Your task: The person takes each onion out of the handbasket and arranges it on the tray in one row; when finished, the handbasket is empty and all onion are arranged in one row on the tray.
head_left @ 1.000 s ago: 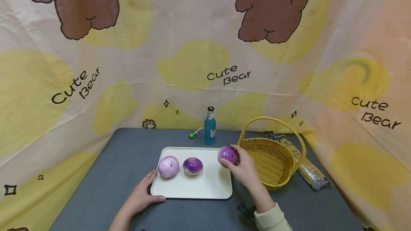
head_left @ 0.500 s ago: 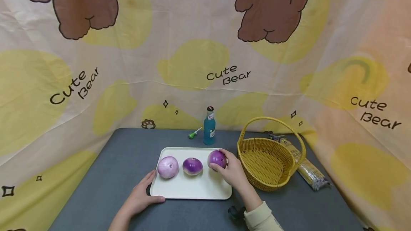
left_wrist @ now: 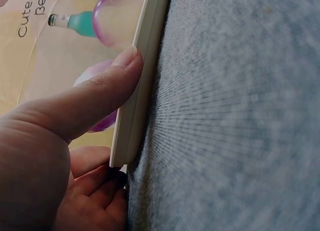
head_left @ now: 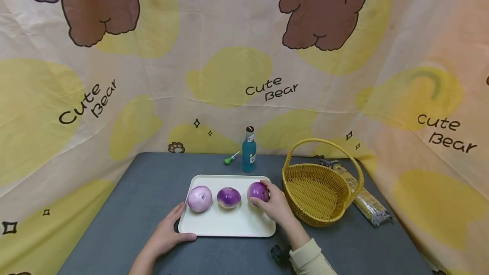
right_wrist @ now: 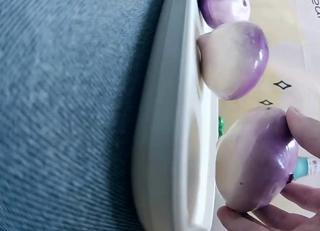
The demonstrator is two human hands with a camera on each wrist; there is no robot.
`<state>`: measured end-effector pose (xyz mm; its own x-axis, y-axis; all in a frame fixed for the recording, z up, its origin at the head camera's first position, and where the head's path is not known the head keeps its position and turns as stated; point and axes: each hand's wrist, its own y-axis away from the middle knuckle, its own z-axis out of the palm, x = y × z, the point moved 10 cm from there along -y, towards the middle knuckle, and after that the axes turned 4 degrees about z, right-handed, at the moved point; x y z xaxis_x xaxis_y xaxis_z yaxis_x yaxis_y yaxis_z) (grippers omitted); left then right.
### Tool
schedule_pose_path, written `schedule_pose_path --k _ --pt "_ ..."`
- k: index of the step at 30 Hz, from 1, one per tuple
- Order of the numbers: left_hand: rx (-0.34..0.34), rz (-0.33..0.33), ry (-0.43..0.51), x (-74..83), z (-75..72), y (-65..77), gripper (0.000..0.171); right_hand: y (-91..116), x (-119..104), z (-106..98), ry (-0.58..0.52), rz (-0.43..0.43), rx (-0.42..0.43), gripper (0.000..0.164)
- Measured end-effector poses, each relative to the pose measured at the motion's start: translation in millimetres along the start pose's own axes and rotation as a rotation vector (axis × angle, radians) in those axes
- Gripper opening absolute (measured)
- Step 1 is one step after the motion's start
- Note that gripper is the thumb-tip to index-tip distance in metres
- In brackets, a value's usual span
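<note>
A white tray (head_left: 225, 226) lies on the table and bears several purple-and-white turnips in a row. My left hand (head_left: 168, 231) grips its near left corner; the left wrist view shows the thumb (left_wrist: 107, 86) over the rim and the fingers below. At the tray's right end, my right hand (head_left: 276, 205) holds a glossy turnip (head_left: 257, 192) between thumb and fingers. Whether that turnip touches the tray, I cannot tell. A second turnip (head_left: 229, 197) sits mid-tray, and a paler, rounder one (head_left: 200, 199) is near the left end.
Right of the tray stands a yellow wicker basket (head_left: 321, 196) with a tall handle. Beside it lies a clear plastic packet (head_left: 368, 205). Behind the tray are a blue bottle (head_left: 249, 156) and a green lollipop (head_left: 228, 161). A printed cloth (head_left: 214, 75) hangs behind the table.
My right hand has brought its turnip left and slightly down, from the tray's right edge to a spot over its right part. My left hand stays at the tray corner.
</note>
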<state>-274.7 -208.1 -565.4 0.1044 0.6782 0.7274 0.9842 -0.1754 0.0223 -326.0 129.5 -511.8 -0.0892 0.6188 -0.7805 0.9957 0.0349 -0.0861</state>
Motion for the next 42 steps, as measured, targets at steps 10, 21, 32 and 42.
schedule_pose_path --k 10,21,32,42 --pt "-0.002 -0.007 0.013 -3.7 3.6 0.8 0.12 1 8 8 0.015 0.008 -0.015 0.075" --pt "0.001 -0.001 0.018 0.0 2.1 0.1 0.119 6 5 9 0.045 -0.007 -0.015 0.077" --pt "-0.003 0.014 -0.001 -0.5 0.6 0.2 0.12 8 -4 0 0.048 -0.047 0.005 0.078" --pt "-0.024 0.016 -0.027 1.5 -0.7 4.0 0.118 20 -30 -43 -0.035 -0.051 0.022 0.067"
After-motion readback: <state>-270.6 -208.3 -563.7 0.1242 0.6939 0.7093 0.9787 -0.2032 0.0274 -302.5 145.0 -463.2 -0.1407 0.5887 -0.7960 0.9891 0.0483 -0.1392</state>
